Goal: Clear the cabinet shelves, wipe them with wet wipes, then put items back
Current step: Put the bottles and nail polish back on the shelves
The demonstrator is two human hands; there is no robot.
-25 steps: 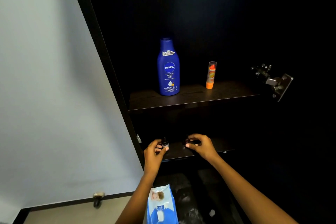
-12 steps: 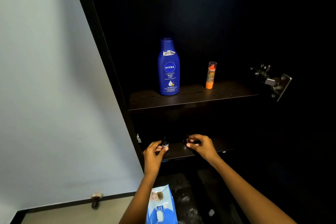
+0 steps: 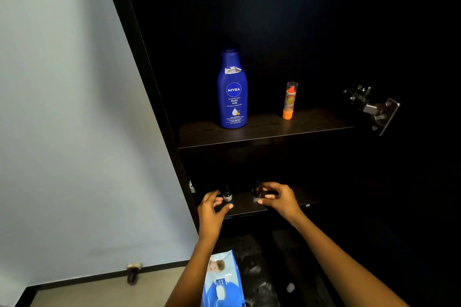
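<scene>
Reading "NIVEA Body Milk" on the blue bottle (image 3: 233, 92) at 12 o'clock, we curl our left hand (image 3: 212, 209) loosely around a small bottle (image 3: 227, 194); our right hand (image 3: 279, 198) pinches a dark red one (image 3: 256, 190).

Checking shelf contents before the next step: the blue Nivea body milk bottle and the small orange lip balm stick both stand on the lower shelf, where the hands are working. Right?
Not quite. In the head view the blue Nivea body milk bottle and the small orange lip balm stick both stand on the upper shelf. The hands, left and right, are at two small dark bottles on the lower shelf.
</scene>
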